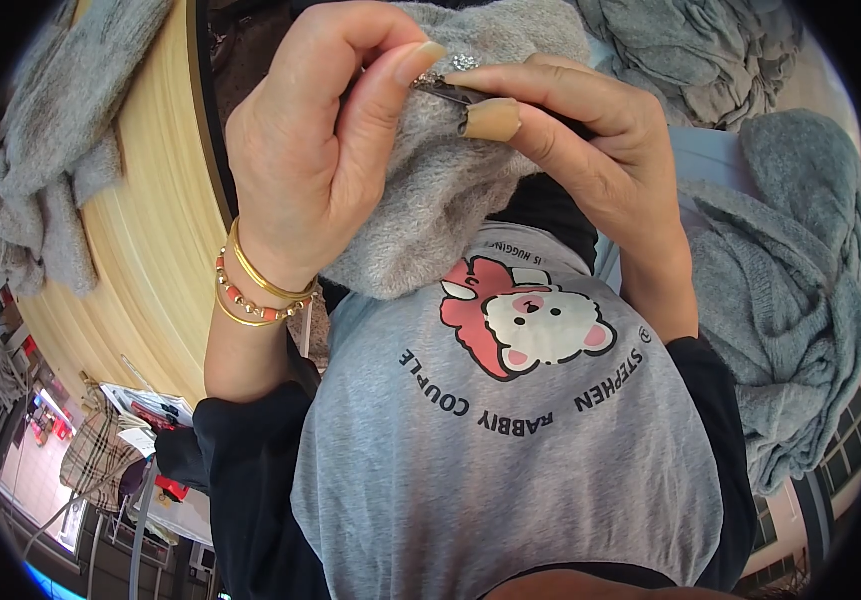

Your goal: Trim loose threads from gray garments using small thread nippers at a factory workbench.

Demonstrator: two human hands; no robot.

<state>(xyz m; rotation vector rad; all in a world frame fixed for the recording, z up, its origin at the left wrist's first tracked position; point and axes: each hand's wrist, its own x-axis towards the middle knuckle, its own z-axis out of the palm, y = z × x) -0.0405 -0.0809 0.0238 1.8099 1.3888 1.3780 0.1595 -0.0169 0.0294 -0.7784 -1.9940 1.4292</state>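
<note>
A grey-beige knit garment [430, 190] is bunched up in front of my chest, between my two hands. My left hand [325, 140] is closed in a pinch at its upper part, with thumb and forefinger by some small shiny silver beading; whatever is between the tips is too small to name. From the other side, my right hand [600, 140] pinches a fold of the knit between thumb and forefinger. A thin dark piece shows at those fingertips, its kind unclear. Tan tape [491, 120] wraps the right thumb.
To the left, a pale wooden tabletop [150, 240] carries more grey knitwear [60, 150]. Darker grey knit garments [780, 290] lie heaped on the right, and another pile [690, 50] sits at the far right. Papers [150, 405] and a checked cloth [100, 455] are at lower left.
</note>
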